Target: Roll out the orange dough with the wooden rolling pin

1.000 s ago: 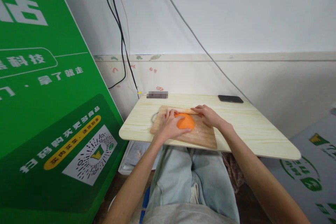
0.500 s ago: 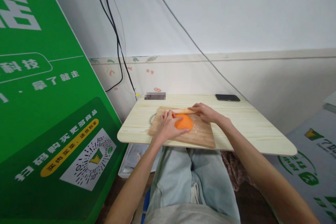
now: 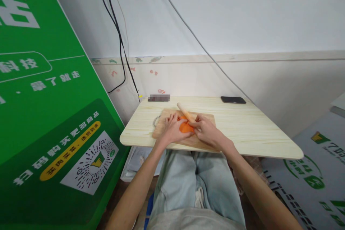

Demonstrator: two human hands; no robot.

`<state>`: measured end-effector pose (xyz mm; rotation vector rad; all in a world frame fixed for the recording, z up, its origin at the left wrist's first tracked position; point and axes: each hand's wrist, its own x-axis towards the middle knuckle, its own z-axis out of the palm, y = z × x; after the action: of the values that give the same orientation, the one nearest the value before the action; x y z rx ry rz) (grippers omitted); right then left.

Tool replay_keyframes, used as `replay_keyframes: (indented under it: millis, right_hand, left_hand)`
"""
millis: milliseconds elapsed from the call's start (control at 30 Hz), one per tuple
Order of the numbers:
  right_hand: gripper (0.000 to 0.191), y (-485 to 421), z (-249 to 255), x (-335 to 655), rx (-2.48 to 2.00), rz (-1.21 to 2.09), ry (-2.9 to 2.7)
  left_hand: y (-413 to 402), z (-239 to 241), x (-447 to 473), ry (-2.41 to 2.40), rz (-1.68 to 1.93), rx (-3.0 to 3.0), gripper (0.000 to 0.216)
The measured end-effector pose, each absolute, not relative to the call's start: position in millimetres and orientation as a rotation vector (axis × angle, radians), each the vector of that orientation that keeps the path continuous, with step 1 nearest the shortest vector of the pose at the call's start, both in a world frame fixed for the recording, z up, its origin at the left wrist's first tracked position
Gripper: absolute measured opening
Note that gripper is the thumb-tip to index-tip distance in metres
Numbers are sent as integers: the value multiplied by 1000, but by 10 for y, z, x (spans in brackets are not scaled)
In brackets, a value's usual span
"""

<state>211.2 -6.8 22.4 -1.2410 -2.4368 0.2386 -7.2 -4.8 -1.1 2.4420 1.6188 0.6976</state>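
A flat round of orange dough [image 3: 185, 127] lies on the wooden cutting board [image 3: 164, 115], partly hidden by both hands. My left hand [image 3: 172, 128] rests on the dough's left side, fingers and thumb spread apart over and around its edge. The right hand [image 3: 205, 129] is closed around the near end of a light wooden rolling pin [image 3: 183, 110]. That pin slants from upper left to lower right, crossing the dough, and its far end points toward the wall. My right fingertips are close to the dough's right edge; whether they touch it is hidden.
The board sits at the front edge of a pale wood table [image 3: 253, 133]. A dark phone [image 3: 233, 100] lies at the back right, and a blurred dark item [image 3: 159, 98] at the back left. A green printed panel [image 3: 54, 115] stands to the left, and cables hang down the wall.
My right hand has come nearer and to the left, turning the rolling pin from lying crosswise behind the dough to a slant over it. The left hand stays in nearly the same spot.
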Motion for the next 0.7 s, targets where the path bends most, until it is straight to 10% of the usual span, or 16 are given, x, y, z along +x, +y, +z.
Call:
replay_keyframes:
  millis: [533, 700]
  right_hand:
    - [55, 134, -280, 2247, -1250, 328, -1866]
    - [57, 161, -374, 2253, -1295, 306, -1869]
  left_hand:
    - [-4, -72, -134, 1482, 899, 2417, 60]
    - [-41, -84, -36, 1761, 767, 2368, 93]
